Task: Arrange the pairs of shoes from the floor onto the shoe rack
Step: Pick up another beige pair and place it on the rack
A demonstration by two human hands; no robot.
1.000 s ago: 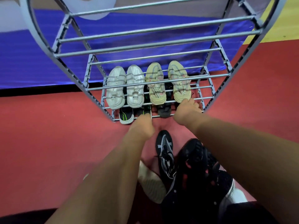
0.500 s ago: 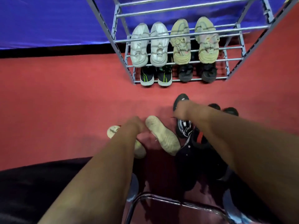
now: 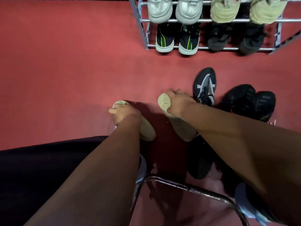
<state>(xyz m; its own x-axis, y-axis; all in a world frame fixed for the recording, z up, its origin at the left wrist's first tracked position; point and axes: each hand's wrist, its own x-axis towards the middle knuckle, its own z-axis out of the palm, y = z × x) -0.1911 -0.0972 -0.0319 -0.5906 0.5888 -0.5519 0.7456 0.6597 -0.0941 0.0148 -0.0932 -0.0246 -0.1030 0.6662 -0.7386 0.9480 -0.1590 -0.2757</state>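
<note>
Two beige shoes lie on the red floor below me. My left hand grips the left beige shoe near its toe. Closed around the front of the right beige shoe is my right hand; that shoe shows its pale sole. The metal shoe rack stands at the top. It holds a white pair and a cream pair on the upper bars, and a black-green pair and a black pair below.
A black shoe with grey mesh lies right of my right hand. A pair of black shoes sits further right. A chair's metal frame curves across the bottom. Black fabric fills the lower left.
My hands left the rack and came down to the floor. Each has closed on one beige shoe. My view has tilted down, so the rack has slid toward the top edge.
</note>
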